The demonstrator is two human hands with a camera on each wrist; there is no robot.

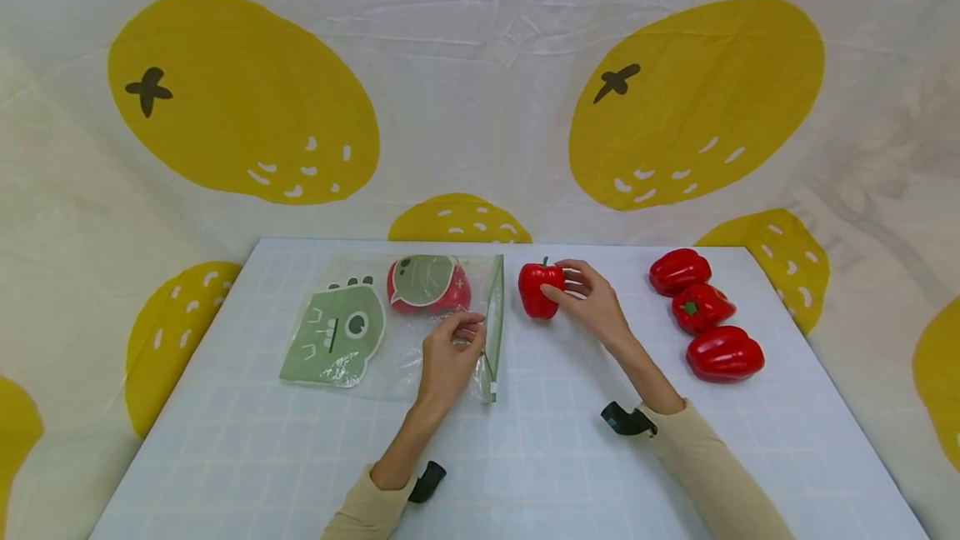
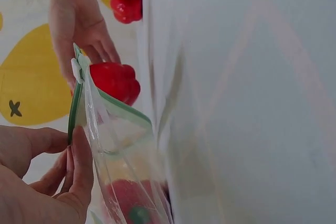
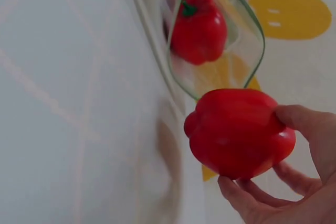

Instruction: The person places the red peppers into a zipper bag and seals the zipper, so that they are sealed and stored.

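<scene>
My left hand [image 1: 450,361] pinches the green-edged mouth of a clear zip bag [image 1: 408,365] between thumb and fingers, and the mouth gapes toward the right. Inside the bag lies one red bell pepper [image 3: 198,24], seen partly through a green print in the head view. My right hand [image 1: 596,302] grips a second red bell pepper [image 1: 538,290] by its side, thumb on one face and fingers on the other. That pepper is just right of the bag's mouth, its stem pointing away from me in the head view. A white slider [image 2: 77,70] shows on the bag's green edge.
Three more red bell peppers [image 1: 702,307] lie in a column at the right side of the table [image 1: 555,465]. A green cartoon monster print [image 1: 337,336] covers the bag's left part. Behind the table hangs a pale cloth [image 1: 472,107] with yellow fruit shapes.
</scene>
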